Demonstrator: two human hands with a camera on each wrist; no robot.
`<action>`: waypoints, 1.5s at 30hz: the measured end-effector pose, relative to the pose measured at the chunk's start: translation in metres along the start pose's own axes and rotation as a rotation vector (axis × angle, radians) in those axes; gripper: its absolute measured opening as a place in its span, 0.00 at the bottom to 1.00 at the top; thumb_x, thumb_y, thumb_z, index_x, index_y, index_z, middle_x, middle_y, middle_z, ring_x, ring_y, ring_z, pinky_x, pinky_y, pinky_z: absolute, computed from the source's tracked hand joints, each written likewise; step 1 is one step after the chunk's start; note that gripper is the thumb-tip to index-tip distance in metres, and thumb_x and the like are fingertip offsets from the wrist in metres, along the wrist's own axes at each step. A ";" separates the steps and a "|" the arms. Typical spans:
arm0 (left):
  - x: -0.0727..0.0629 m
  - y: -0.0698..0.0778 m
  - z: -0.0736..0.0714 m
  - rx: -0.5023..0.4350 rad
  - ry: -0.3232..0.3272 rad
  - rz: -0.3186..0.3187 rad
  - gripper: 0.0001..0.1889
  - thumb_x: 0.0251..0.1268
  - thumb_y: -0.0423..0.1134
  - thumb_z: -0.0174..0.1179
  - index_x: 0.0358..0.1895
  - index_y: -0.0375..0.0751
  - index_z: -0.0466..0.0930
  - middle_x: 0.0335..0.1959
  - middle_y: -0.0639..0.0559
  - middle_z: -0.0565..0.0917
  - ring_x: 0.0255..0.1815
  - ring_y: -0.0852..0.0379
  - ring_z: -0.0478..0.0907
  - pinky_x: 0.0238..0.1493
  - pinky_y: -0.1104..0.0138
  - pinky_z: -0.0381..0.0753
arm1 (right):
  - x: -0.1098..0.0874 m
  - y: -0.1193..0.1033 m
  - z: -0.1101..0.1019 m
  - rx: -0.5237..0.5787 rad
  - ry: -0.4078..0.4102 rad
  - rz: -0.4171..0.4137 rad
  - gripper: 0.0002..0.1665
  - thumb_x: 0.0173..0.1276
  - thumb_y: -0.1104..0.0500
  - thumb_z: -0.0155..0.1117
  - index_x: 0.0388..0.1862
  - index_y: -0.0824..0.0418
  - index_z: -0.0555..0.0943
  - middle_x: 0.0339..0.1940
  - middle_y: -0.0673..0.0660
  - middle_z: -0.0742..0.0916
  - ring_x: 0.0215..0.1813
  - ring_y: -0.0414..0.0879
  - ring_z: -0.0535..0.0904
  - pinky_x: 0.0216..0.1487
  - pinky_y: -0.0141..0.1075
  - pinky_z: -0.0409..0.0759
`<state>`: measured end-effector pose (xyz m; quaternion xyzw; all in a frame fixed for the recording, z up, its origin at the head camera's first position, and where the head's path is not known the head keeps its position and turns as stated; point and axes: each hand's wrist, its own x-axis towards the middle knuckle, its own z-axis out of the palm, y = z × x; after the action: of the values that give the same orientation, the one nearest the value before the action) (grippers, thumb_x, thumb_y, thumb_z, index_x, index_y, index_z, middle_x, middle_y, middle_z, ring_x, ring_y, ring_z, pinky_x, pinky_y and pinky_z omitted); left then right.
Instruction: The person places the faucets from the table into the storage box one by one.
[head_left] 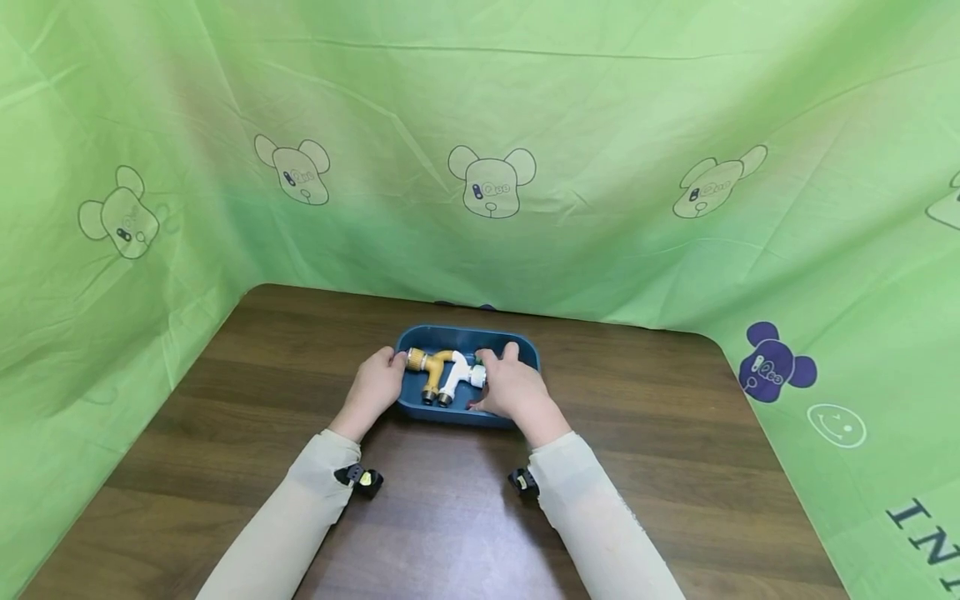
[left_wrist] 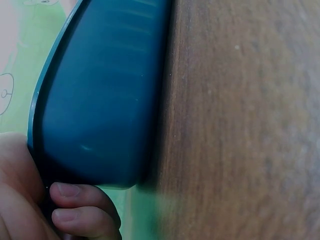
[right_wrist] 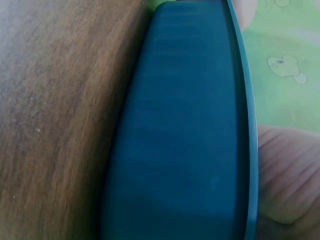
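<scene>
A blue plastic basin [head_left: 457, 417] sits on the table with taps lying inside it. My left hand [head_left: 377, 382] grips its left rim; in the left wrist view the curled fingers [left_wrist: 85, 220] show at the end of the basin [left_wrist: 100, 95]. The yellow tap [head_left: 433, 367] lies nearest that hand, and a white tap [head_left: 456, 377] with a pale blue handle lies beside it. My right hand [head_left: 517, 389] reaches down into the basin's right side, its fingers spread by the white tap's handle. Bits of green and dark red show around these fingers; I cannot tell what they hold.
The brown wooden table [head_left: 637, 417] extends around the basin on every side. Green printed cloth [head_left: 487, 250] hangs behind the table and along both sides. Black straps with small cameras [head_left: 362, 479] circle both wrists.
</scene>
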<state>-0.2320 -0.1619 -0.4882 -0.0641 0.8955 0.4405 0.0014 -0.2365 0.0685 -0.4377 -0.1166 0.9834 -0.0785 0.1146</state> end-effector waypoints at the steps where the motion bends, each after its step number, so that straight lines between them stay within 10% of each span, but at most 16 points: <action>1: 0.000 0.000 0.000 0.000 -0.001 0.001 0.18 0.84 0.48 0.45 0.35 0.41 0.71 0.25 0.48 0.66 0.26 0.50 0.67 0.28 0.62 0.65 | 0.000 -0.001 0.000 0.000 -0.002 0.007 0.57 0.57 0.38 0.80 0.80 0.50 0.62 0.62 0.68 0.68 0.27 0.49 0.77 0.35 0.43 0.79; 45: 0.000 0.001 0.000 0.003 -0.001 -0.008 0.18 0.83 0.49 0.45 0.35 0.41 0.72 0.25 0.47 0.68 0.27 0.50 0.68 0.27 0.62 0.65 | -0.004 -0.002 0.000 0.112 -0.012 0.088 0.58 0.55 0.39 0.82 0.80 0.50 0.63 0.64 0.67 0.67 0.35 0.52 0.78 0.39 0.44 0.79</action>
<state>-0.2321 -0.1618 -0.4876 -0.0676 0.8959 0.4390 0.0038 -0.2320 0.0678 -0.4360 -0.0670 0.9810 -0.1274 0.1304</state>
